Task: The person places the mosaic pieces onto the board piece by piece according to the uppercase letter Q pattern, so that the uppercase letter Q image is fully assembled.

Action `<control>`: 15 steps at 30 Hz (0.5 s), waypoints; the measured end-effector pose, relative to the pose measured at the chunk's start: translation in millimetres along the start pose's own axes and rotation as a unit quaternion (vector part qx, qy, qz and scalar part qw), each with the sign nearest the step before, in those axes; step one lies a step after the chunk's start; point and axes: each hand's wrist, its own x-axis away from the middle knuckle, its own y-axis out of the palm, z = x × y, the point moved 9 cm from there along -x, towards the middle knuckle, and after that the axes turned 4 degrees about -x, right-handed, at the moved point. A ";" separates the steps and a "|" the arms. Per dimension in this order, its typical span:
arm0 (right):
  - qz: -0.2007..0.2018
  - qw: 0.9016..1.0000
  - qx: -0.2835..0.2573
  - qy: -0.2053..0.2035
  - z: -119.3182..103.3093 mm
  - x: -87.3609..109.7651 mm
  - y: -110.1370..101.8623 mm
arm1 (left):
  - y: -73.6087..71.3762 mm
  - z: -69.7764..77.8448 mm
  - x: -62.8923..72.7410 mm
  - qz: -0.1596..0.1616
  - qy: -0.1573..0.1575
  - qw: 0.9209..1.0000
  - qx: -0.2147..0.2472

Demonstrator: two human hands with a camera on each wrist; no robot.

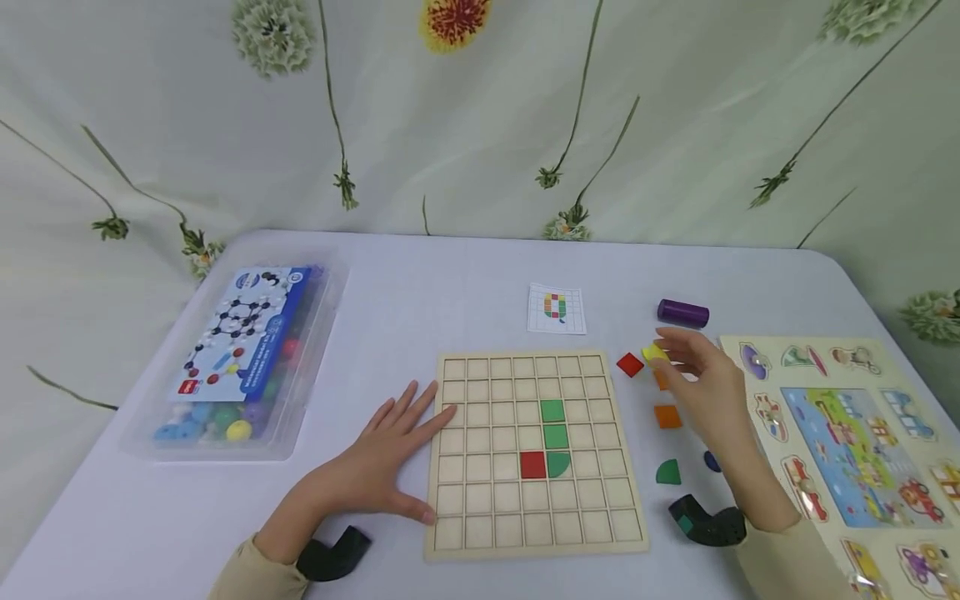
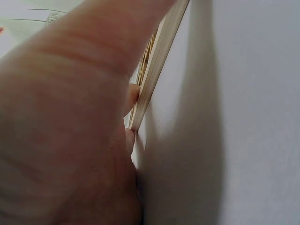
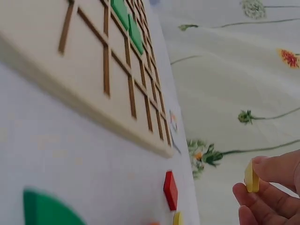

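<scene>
My right hand [image 1: 701, 379] pinches a small yellow tile [image 3: 251, 178] between thumb and fingers, raised above the table to the right of the wooden grid board [image 1: 536, 550]. My left hand [image 1: 378, 462] lies spread along the board's left side, with thumb and a fingertip touching its edge. On the grid sit two green square tiles [image 1: 552, 411], a green quarter-round tile [image 1: 558, 464] and a red square tile [image 1: 532, 465]. Close to the right hand lie a loose red tile [image 1: 630, 364], orange tiles [image 1: 667, 417] and another yellow tile [image 3: 177, 218].
A pattern card [image 1: 556, 309] lies behind the board, with a purple cylinder [image 1: 683, 313] to its right. A loose green quarter-round piece [image 1: 668, 472] and a partly hidden blue piece [image 1: 712, 461] lie right of the board. A picture puzzle [image 1: 862, 458] occupies the right side, a clear plastic box [image 1: 277, 446] the left.
</scene>
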 end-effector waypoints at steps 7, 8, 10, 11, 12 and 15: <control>-0.098 0.992 -0.074 -0.017 -63.2 -3.7 50.5 | 0.3 -1.8 0.1 0.000 0.002 1.000 0.001; -0.114 0.990 -0.080 -0.016 -65.5 -2.4 58.9 | 0.2 -1.7 0.0 0.001 0.003 1.000 0.003; -0.140 0.986 -0.090 -0.014 -68.1 0.9 74.0 | -0.3 -1.2 0.1 0.003 0.005 1.000 0.006; -0.150 0.984 -0.092 -0.015 -68.7 2.8 80.7 | -0.4 -0.9 0.2 0.004 0.006 1.000 0.007; -0.159 0.983 -0.094 -0.017 -69.3 4.8 86.3 | -0.6 -0.5 0.4 0.006 0.008 1.000 0.008; -0.176 0.980 -0.088 -0.021 -70.0 10.1 98.6 | -0.7 -0.1 1.3 0.008 0.012 1.000 0.007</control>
